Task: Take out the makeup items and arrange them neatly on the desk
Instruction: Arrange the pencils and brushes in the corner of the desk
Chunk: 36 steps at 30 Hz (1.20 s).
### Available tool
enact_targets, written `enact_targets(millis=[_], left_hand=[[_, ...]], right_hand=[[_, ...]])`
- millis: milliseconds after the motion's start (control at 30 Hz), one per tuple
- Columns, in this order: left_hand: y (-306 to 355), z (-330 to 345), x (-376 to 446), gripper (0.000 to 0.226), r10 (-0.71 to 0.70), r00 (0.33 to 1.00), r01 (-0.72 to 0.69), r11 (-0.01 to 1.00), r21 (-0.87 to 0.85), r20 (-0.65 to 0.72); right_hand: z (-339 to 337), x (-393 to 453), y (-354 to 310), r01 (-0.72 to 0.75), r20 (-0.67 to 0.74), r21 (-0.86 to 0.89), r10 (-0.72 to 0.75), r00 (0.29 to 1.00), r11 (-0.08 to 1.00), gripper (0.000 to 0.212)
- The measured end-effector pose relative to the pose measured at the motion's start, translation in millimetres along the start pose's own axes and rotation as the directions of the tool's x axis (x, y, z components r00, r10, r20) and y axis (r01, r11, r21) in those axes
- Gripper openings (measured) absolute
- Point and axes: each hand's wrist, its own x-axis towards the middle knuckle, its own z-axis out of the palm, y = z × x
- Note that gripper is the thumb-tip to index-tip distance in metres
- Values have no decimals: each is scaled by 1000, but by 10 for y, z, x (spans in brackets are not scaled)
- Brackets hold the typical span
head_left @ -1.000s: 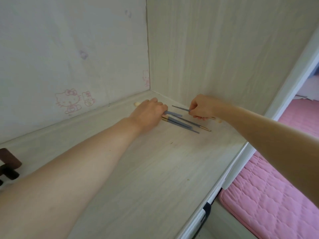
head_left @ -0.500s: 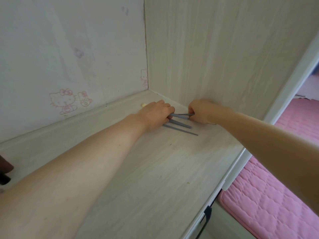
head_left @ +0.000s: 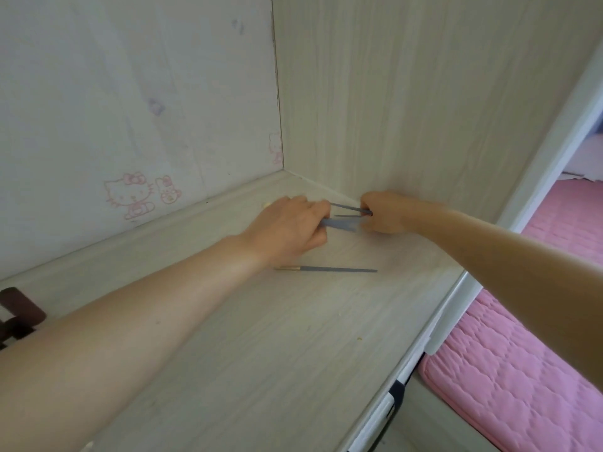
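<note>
1. Nearest to you, your two forearms reach in from the lower left and the right over the pale wood-grain desk (head_left: 293, 353); its white front edge runs down the right side, with a pink quilted mattress (head_left: 522, 386) below it.
2. At the far left edge a dark brown object (head_left: 16, 314) is cut off by the frame; you cannot tell what it is.
3. One blue-handled makeup brush (head_left: 336, 269) lies alone on the desk, just in front of your left hand, gold ferrule toward your left wrist, with bare desk around it.
4. Your left hand (head_left: 287, 230) rests knuckles up, fingers curled around a blurred blue brush handle (head_left: 339, 225); a pale tip (head_left: 267, 205) shows behind it.
5. Your right hand (head_left: 385, 213) is clenched, pinching two thin blue brush handles (head_left: 347, 208) that span the small gap between your hands. Their bristle ends are hidden inside your fist.
6. Both hands sit close to the corner where the wooden side panel (head_left: 408, 109) meets the back wall, so there is little room beyond them.
7. On the wall (head_left: 98, 93), no words are readable; only faint pink cartoon cat stickers (head_left: 130, 197).
</note>
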Motion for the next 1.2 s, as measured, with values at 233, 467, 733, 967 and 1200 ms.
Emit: enact_targets(millis=[233,467,733,967,1200], left_hand=[[293,36,-269,25,80,975,-80,997,-6,208],[378,38,-265,18,80,945,-116,988,98,318],[429,-77,-424,19,-19,941,-14,995,97,339],[364,-562,-735,12,-150,980,171,972,-162,131],[230,-1018,-1374,16,-277,955,293,939,-180,109]], right_hand=[[26,-168,10,-7,-18,197,11,1000,980,21],[61,-361,-99,50,-89,370,-18,996,928,27],[-11,-482,-189,39,-132,601,52,990,799,25],[-144,-622,-421,-58,42,975,77,996,215,32],[-150,-804,-942,-52,55,982,-13,998,181,30]])
